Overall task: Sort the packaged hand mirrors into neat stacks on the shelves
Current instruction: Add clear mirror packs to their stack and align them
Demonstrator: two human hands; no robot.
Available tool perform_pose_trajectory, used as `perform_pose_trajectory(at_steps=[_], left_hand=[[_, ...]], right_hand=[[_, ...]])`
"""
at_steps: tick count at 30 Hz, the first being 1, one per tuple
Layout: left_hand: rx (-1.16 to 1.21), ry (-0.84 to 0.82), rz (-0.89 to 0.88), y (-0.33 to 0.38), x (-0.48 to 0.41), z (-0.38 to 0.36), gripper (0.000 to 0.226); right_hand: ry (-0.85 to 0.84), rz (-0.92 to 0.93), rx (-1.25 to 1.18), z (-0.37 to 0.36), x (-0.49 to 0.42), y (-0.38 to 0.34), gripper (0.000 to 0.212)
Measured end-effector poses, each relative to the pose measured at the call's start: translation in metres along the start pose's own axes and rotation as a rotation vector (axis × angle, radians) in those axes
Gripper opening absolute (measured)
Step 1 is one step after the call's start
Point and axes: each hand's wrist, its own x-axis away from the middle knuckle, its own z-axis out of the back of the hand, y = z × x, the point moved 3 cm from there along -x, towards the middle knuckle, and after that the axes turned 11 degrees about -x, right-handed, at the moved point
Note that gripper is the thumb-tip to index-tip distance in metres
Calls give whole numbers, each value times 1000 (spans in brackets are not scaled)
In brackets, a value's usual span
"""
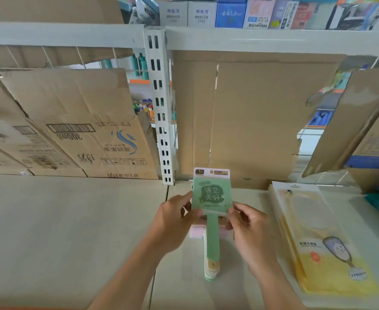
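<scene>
- Green packaged hand mirror (211, 198), pinched by its edges between my left hand (173, 222) and right hand (249, 229), over a stack of like mirrors (211, 265) on the shelf (72, 220).
- Yellow mirror packets (318, 242) piled just right.
- Brown cardboard (251, 119) lines the back.

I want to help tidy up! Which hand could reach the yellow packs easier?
Probably the right hand. It pinches the right edge of the green mirror, and the yellow packs lie on the shelf just beyond it. The left hand holds the mirror's other edge, farther away.
</scene>
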Motion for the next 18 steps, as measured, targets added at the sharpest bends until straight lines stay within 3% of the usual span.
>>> perform_pose_trajectory(at_steps=[7,12,18], left_hand=[[-81,96,28,-8,10,-16,34],[-134,130,22,-10,16,-27,47],[-82,102,-47,-16,18,-36,45]], right_hand=[[-138,69,62,2,-5,15,12],[-149,103,148,3,-5,23,10],[-151,128,221,5,-3,31,11]])
